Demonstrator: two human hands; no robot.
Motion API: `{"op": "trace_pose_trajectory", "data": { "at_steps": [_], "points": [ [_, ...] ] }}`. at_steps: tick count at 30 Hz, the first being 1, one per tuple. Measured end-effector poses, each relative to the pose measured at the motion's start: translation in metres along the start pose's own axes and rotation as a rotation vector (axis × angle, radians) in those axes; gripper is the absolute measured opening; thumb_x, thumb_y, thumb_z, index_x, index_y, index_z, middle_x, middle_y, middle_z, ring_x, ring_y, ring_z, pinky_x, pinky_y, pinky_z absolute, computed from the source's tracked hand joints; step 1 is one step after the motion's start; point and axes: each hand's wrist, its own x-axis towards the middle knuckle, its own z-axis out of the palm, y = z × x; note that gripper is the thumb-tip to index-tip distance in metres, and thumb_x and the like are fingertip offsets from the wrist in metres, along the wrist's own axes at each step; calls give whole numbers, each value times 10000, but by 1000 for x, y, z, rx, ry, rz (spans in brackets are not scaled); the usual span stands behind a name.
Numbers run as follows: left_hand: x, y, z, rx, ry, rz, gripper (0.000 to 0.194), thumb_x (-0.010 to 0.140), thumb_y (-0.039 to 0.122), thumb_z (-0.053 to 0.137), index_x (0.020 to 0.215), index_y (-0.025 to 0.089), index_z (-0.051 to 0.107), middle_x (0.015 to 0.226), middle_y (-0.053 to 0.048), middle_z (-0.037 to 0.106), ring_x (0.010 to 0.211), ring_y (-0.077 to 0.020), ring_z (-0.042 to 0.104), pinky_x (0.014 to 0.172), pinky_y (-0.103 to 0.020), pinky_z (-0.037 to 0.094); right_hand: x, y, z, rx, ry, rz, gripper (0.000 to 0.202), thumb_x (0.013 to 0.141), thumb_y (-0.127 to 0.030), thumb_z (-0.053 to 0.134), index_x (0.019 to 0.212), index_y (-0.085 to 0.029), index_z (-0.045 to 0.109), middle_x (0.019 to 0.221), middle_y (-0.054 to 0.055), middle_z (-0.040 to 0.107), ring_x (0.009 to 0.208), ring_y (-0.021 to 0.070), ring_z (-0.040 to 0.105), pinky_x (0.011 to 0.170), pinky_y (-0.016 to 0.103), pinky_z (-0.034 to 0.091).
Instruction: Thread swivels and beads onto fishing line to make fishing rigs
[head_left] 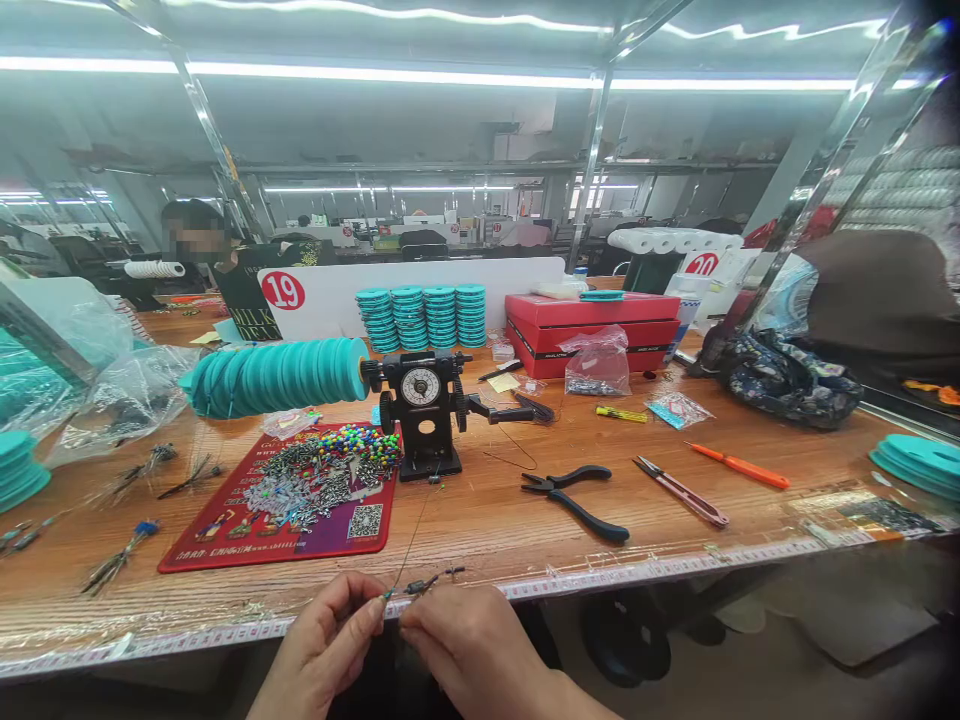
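Observation:
My left hand (330,640) and my right hand (469,645) meet at the near edge of the wooden table (480,510). Between their fingertips they pinch a thin fishing line (411,545) that carries small dark fittings (429,580). The line runs up to a black hand-crank winder (424,410), which holds a row of teal foam spools (277,376). Left of the line lies a red mat (225,535) heaped with metal swivels and coloured beads (322,475).
Black pliers (574,497), thread snips (679,490) and an orange tool (739,466) lie to the right. Stacked teal spools (420,317), a red box (592,325) and plastic bags (596,365) stand behind. A person sits at the far left (199,245).

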Motion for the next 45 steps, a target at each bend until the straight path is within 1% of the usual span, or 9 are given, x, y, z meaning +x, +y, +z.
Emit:
{"op": "trace_pose_trajectory", "data": {
  "at_steps": [10, 16, 22, 27, 32, 37, 40, 43, 45],
  "points": [
    [2, -2, -3, 61, 11, 33, 219, 698, 410, 602, 702, 197, 552, 578, 63, 473, 479, -74, 352, 436, -166, 317, 1, 1, 1, -55, -19, -19, 143, 823, -164, 452, 770, -160, 585, 700, 8, 641, 650, 134, 601, 562, 191, 391],
    [5, -7, -6, 250, 12, 225, 173, 752, 385, 540, 757, 213, 521, 709, 19, 587, 705, -160, 548, 687, -250, 436, 2, -1, -2, -209, 105, -118, 249, 879, -226, 376, 739, -191, 578, 600, -13, 584, 545, 113, 533, 480, 213, 319],
    [7, -12, -10, 586, 91, 443, 144, 783, 372, 493, 800, 233, 529, 769, 15, 613, 741, -167, 587, 678, -248, 453, 24, 1, -14, -173, 135, -195, 152, 878, -255, 421, 873, -215, 568, 834, -6, 634, 713, 115, 558, 561, 202, 336],
    [10, -12, -9, 780, 120, 677, 68, 820, 265, 453, 828, 248, 518, 767, 29, 608, 713, -131, 599, 631, -206, 471, 48, 8, -16, 108, -15, 24, 160, 842, -208, 465, 770, -185, 606, 647, -19, 620, 586, 95, 557, 518, 177, 333],
    [20, -18, -5, 1007, 250, 1080, 101, 802, 136, 440, 857, 197, 498, 824, -37, 572, 774, -149, 587, 677, -233, 468, 57, 18, -13, 616, -231, 349, 141, 781, -194, 449, 741, -162, 581, 556, -29, 528, 486, 92, 532, 430, 149, 367],
    [28, -24, -6, 1148, 341, 1331, 150, 754, 53, 499, 856, 162, 516, 868, -80, 606, 824, -167, 603, 743, -256, 455, 63, 29, -8, 709, -355, 379, 136, 726, -141, 426, 721, -149, 561, 516, -38, 497, 439, 90, 512, 394, 153, 380],
    [26, -24, -4, 1081, 303, 1264, 134, 759, 77, 488, 820, 194, 513, 836, -46, 640, 790, -153, 621, 721, -234, 467, 64, 28, -12, 666, -365, 368, 141, 705, -115, 441, 691, -142, 579, 515, -39, 508, 433, 80, 501, 401, 145, 352],
    [20, -21, -1, 913, 224, 989, 96, 758, 138, 483, 783, 226, 511, 817, -6, 644, 748, -139, 628, 660, -203, 488, 58, 18, -20, 536, -274, 363, 142, 717, -134, 477, 688, -153, 614, 558, -20, 554, 507, 95, 515, 460, 171, 335],
    [16, -20, 1, 752, 190, 771, 55, 751, 188, 488, 742, 233, 518, 772, 11, 636, 704, -138, 627, 624, -194, 498, 47, 10, -24, 345, -105, 316, 134, 743, -176, 504, 777, -176, 634, 676, 6, 608, 616, 125, 541, 540, 206, 349]
  ]
}}
